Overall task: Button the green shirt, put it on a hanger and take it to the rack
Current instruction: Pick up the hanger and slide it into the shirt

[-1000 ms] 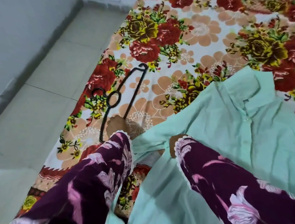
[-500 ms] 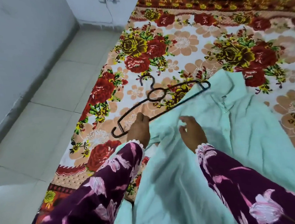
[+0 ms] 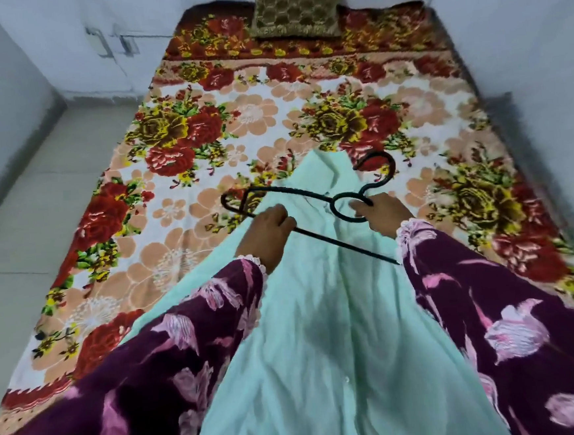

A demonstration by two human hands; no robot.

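Head view, looking forward and down over a bed. Item one: green shirt [image 3: 325, 334], pale mint, lying lengthwise on the bed, collar end far, hem end near and running out of the bottom edge; front placket with small buttons visible down its middle. Item two: hanger [image 3: 315, 199], dark and thin, held just above the collar end of the shirt, tilted so its left shoulder end reaches over the blanket to the left of the collar and its lower bar slants near and right; the hook curls far and right above the blanket. Item three: left hand [image 3: 269, 232], fingers curled round the hanger's lower bar, at the left edge of the shirt; whether it also grips cloth cannot be told. Item four: right hand [image 3: 380, 215], fingers pinching the round loop at the base of the hook. Both arms in purple floral sleeves [image 3: 513, 319] with lace cuffs. Item five: floral blanket [image 3: 178, 164], red, yellow and peach blooms, covering the bed. Item six: patterned gold cushion [image 3: 296, 7] against the far wall. Tiled floor [image 3: 21, 217] to the left.
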